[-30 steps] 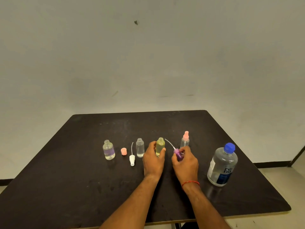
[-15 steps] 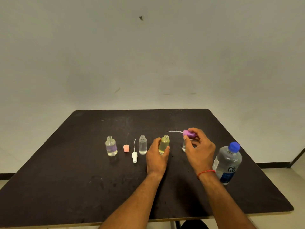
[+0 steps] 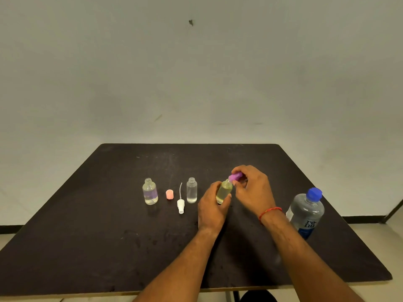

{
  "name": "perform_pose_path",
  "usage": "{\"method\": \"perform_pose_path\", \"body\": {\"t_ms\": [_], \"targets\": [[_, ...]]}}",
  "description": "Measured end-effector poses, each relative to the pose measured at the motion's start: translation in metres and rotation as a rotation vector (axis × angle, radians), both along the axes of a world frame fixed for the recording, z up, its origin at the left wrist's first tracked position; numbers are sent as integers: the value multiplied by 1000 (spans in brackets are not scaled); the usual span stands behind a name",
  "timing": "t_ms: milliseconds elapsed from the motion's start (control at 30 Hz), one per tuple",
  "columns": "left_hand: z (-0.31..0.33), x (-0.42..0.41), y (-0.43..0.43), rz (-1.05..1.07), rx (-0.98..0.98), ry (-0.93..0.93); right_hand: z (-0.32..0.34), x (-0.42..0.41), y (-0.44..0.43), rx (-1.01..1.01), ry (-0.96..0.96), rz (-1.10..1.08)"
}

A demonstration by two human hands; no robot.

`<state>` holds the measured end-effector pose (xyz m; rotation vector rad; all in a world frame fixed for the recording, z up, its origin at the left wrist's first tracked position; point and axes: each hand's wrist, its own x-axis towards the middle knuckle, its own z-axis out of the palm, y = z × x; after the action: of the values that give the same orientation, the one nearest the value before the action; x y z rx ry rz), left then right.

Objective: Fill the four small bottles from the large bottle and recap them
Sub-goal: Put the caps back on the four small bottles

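Left hand (image 3: 211,211) grips the yellow bottle (image 3: 224,191) upright mid-scene on the bench (image 3: 87,247). Right hand (image 3: 253,190) pinches the purple spray cap (image 3: 235,177) at its mouth. A crooked cap could cross-thread or tip it, spilling.

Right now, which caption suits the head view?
Left hand grips the yellow bottle; right hand holds purple spray cap at its mouth.

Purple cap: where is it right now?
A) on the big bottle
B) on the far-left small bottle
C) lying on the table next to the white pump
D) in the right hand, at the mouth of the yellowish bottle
D: the right hand pinches the purple cap right at the neck of the yellowish bottle, which the left hand grips on the table.
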<state>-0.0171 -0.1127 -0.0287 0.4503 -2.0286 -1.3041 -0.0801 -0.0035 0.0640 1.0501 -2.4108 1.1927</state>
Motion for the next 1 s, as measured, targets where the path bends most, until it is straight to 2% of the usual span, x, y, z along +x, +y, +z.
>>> {"method": "perform_pose_path", "body": {"t_ms": [200, 467, 733, 1000], "targets": [[-2, -2, 0, -12, -20, 4, 2, -5, -14, 66, -170, 41], [2, 1, 2, -43, 29, 22, -9, -2, -19, 36, -262, 25], [4, 3, 4, -44, 58, 44, -6, 3, -19, 5, -209, 17], [6, 4, 3, -59, 60, 56, -21, -4, -23, -127, -296, -5]]}}
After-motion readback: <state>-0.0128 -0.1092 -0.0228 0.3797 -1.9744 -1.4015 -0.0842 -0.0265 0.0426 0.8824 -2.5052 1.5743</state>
